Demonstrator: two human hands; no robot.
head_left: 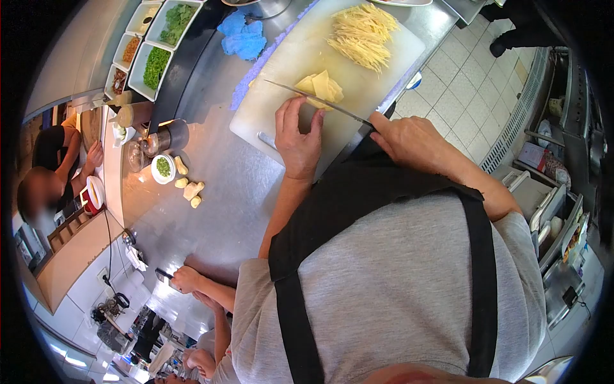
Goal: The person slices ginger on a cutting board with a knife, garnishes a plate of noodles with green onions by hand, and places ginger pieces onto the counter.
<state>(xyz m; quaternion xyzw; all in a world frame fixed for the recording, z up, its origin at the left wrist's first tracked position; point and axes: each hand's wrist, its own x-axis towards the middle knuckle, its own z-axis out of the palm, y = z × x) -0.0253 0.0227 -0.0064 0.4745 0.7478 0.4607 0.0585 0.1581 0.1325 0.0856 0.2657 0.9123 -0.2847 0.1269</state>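
My right hand (pixel 406 139) is closed round the handle of a long kitchen knife (pixel 332 105), whose blade points to the left across the white cutting board (pixel 256 115). Under and beyond the blade lies a small stack of thin, pale yellow ginger slices (pixel 321 85). My left hand (pixel 299 137) rests on the near side of the blade, its bent fingers and thumb pinching the near edge of the slices. Farther up the board sits a large heap of ginger strips (pixel 364 35). My grip hides most of the knife handle.
Knobby ginger pieces (pixel 190 189) lie on the steel counter beside a small bowl of chopped greens (pixel 164 168). A blue cloth (pixel 242 36) and containers of herbs (pixel 155 66) stand farther off. Another person's hand (pixel 185 280) holds a phone at lower left; someone else sits behind the counter.
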